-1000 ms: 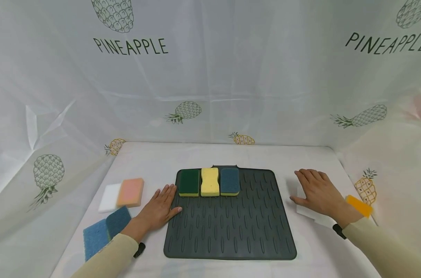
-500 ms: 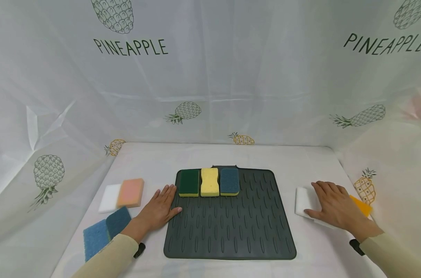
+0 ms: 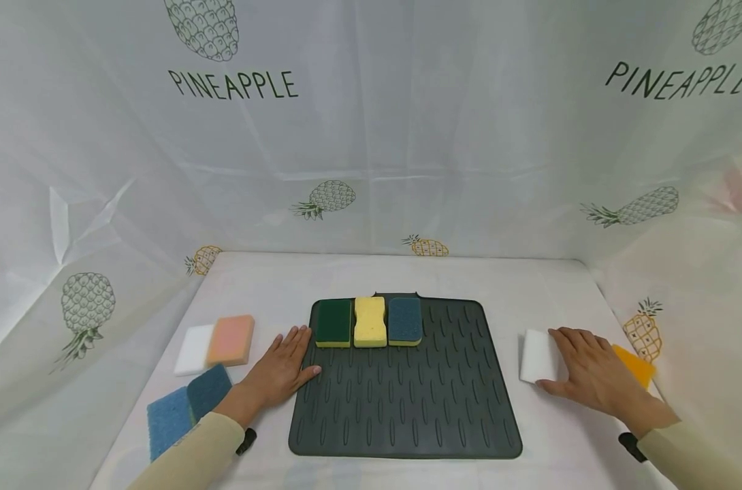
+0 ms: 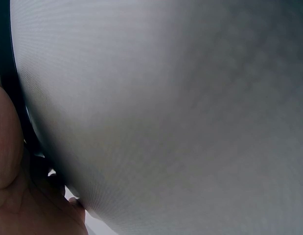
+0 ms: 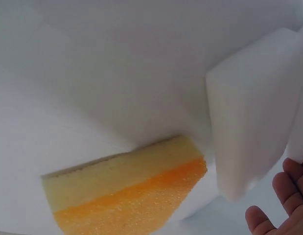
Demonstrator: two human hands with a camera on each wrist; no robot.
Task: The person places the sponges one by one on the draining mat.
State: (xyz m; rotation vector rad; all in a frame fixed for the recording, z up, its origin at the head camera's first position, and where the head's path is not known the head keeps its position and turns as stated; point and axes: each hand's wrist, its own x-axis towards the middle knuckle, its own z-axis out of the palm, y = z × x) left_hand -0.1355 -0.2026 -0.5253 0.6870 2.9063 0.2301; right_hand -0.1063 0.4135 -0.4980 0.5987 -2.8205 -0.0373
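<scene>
My left hand (image 3: 279, 371) lies flat, its fingers and thumb on the left edge of a dark ribbed mat (image 3: 401, 408). At the mat's top left, a green-topped sponge (image 3: 333, 323), a yellow sponge (image 3: 369, 322) and a blue-topped sponge (image 3: 404, 320) stand in a row. Right of the mat, my right hand (image 3: 598, 374) grips a white sponge (image 3: 538, 356), thumb on the near edge and fingers at the far one. The right wrist view shows another white sponge (image 5: 254, 107) near the fingertips (image 5: 288, 191). An orange-and-cream sponge (image 3: 634, 366) sits beside this hand, partly hidden.
Left of the left hand, a white sponge (image 3: 193, 350) lies partly under a pink sponge (image 3: 230, 339). Nearer, a dark blue sponge (image 3: 209, 389) overlaps a lighter blue one (image 3: 167, 420), close to the left forearm. A pineapple-printed sheet (image 3: 371, 136) walls the table.
My right hand has moved right and down from above the white sponges and closed its thumb and fingers on one, which has turned slightly. The left hand has stayed still.
</scene>
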